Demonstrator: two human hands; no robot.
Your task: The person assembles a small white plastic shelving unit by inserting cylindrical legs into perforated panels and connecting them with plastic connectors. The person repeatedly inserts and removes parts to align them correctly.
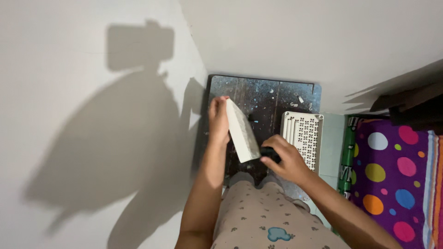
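Seemingly stiff, light and crumbly, the white block (241, 131) hung tilted over the dark board's (265, 99) left half, best gripped at its ends: left hand (218, 121) clasping its top, right hand (285, 159) clenched on a dark tool (269, 153) at its lower end, beside a white perforated crate (304, 136).

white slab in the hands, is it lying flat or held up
Held up and tilted: the white slab is off the dark floor, the left hand at its top end and the right hand at its lower end.
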